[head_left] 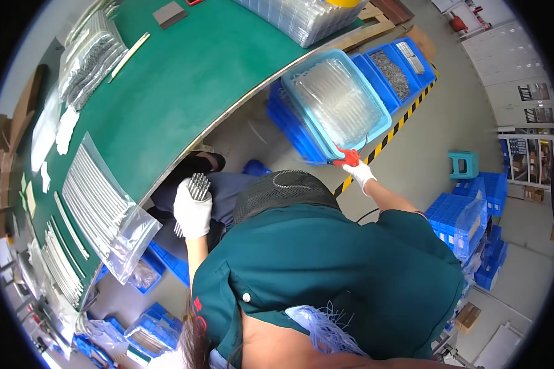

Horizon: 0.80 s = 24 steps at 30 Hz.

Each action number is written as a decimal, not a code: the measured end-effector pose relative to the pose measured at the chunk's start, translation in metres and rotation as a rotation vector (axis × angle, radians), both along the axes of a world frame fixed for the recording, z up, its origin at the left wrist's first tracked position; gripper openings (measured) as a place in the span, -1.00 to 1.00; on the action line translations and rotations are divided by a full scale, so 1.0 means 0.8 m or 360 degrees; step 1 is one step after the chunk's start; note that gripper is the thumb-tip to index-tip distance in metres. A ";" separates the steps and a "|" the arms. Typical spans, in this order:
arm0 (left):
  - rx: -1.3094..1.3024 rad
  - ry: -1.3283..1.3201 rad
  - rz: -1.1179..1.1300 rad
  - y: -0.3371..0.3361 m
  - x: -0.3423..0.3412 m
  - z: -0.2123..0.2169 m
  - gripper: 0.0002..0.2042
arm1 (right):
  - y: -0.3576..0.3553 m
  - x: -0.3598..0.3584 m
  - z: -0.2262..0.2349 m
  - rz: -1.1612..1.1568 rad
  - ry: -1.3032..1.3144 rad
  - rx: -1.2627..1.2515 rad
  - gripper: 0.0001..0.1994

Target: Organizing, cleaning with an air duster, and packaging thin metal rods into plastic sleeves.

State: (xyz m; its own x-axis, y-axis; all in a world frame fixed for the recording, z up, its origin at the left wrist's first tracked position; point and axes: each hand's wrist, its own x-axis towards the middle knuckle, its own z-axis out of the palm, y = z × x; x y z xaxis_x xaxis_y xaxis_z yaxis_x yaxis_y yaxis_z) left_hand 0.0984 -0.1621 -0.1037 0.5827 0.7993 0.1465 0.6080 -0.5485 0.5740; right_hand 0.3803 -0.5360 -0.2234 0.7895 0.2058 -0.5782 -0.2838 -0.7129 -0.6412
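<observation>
My left hand (192, 212), in a white glove, is closed round a bundle of thin metal rods (198, 186) beside the table's near edge. The rod ends form a tight cluster above the fingers, and more rods stick out below the hand. On the right, my gloved right hand (361, 173) grips a red tool with a thin dark tip (349, 157); its exact kind is unclear. That tool is at the near corner of a light blue tub (380, 117). Clear plastic bags of pale, slender pieces (338, 92) lie in the tub.
Bagged pale rods (95, 197) overhang the edge of the green table (160, 92); loose rods (58, 264) lie nearby. Blue bins (391, 74) with small metal parts adjoin the tub, next to yellow-black floor tape (406, 117). A teal stool (463, 164) and stacked blue crates (455, 215) stand right.
</observation>
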 end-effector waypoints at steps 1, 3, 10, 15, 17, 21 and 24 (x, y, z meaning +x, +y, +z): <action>-0.0002 -0.0008 -0.0003 -0.001 -0.002 0.000 -0.71 | 0.004 -0.001 -0.007 0.0014 0.0007 0.0005 -0.52; -0.0001 -0.0014 -0.0001 -0.003 -0.005 0.001 -0.71 | 0.010 -0.001 -0.019 -0.0311 -0.0017 -0.0083 -0.61; 0.0184 -0.0043 -0.0062 -0.005 -0.005 0.000 -0.77 | 0.015 -0.016 0.060 -0.0001 -0.0867 -0.0142 -0.65; -0.0087 -0.0179 -0.0186 0.008 -0.022 0.008 -0.69 | 0.123 -0.004 0.161 -0.0249 -0.0996 0.0894 -0.74; -0.0168 -0.0180 -0.0273 0.016 -0.027 0.014 -0.66 | 0.124 0.031 0.170 0.0077 -0.0505 0.1124 -0.67; -0.0078 -0.0113 -0.0446 0.029 -0.027 0.024 -0.65 | 0.231 -0.008 0.305 0.1320 -0.0319 0.0750 -0.54; -0.0364 -0.0179 -0.0396 0.026 -0.029 0.036 -0.70 | 0.267 -0.029 0.313 0.1875 0.0138 0.0468 -0.48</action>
